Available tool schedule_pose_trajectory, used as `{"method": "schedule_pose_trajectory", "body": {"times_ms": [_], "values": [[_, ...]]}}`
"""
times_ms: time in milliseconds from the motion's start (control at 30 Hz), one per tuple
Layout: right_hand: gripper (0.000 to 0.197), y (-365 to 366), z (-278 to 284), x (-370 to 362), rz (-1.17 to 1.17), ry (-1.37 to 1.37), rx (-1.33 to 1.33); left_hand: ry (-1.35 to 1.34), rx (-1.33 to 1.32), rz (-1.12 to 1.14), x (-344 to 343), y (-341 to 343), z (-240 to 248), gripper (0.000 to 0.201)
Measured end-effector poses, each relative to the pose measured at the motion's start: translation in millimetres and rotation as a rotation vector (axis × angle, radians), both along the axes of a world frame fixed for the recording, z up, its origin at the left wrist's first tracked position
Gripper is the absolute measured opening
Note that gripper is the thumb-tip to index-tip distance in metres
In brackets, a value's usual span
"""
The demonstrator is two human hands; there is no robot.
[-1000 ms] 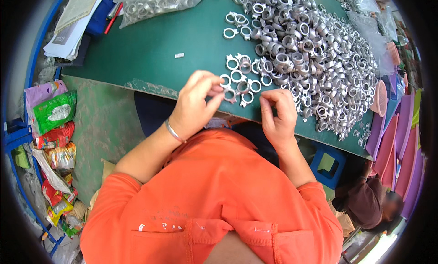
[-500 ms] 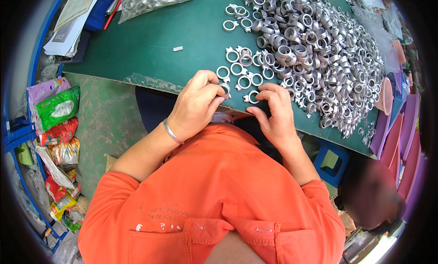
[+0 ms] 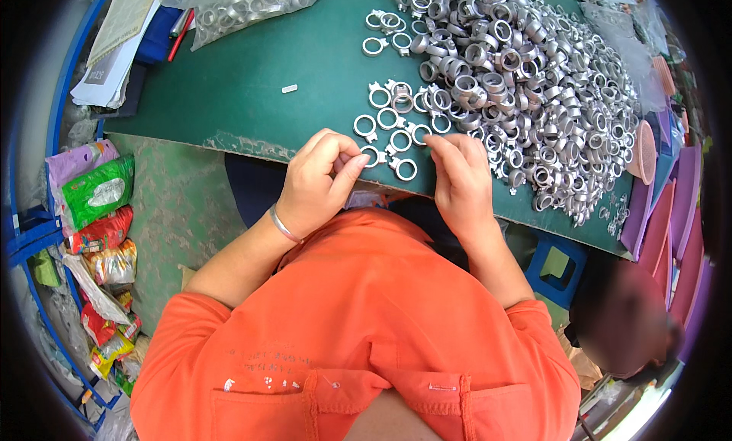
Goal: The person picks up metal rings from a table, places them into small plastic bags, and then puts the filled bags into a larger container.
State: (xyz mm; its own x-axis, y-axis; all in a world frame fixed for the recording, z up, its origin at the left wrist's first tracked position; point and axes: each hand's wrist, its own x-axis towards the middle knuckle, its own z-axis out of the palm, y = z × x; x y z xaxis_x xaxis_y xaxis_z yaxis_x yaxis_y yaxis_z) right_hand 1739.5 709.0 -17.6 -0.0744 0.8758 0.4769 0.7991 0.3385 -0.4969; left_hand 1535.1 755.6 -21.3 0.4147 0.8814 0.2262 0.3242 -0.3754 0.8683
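My left hand (image 3: 324, 180) is at the near edge of the green table, thumb and forefinger pinched at the left rim of a grey metal ring clamp (image 3: 373, 156) with a small lug. My right hand (image 3: 463, 180) is bent inward, its fingertips close together against the right side of another ring clamp (image 3: 420, 134). Whether anything sits between those fingertips is hidden. Between the hands lie a loose ring clamp (image 3: 405, 169) near the edge and one more (image 3: 399, 141) behind it. Further single rings lie flat just beyond.
A large heap of ring clamps (image 3: 534, 90) covers the table's right side. A clear bag of rings (image 3: 255, 6) lies at the back left, beside papers (image 3: 114, 52) and a red pen (image 3: 180, 37). A small white piece (image 3: 290, 88) rests on the green table (image 3: 229, 105). A blue stool (image 3: 555, 269) stands below.
My right hand has left the ring near the edge and reached up to one farther back. My left fingers have drawn back from over their ring to its left rim. The view shifted slightly.
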Motion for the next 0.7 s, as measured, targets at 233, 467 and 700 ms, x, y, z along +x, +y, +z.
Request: {"method": "schedule_pose_trajectory", "body": {"times_ms": [233,467,700], "values": [[0.018,-0.5,0.7,1.7,0.021,-0.013,-0.068,-0.056,-0.041,0.0,-3.0,-1.7,4.1,0.008],[0.011,-15.9,15.2,-13.9,0.219,0.658,-0.274,-0.343,-0.423,-0.24,6.4,-9.9,22.3,0.008],[0.01,-18.7,15.8,-21.4,0.107,0.767,-0.353,-0.254,-0.2,-0.27,6.8,-9.5,24.8,0.007]]}}
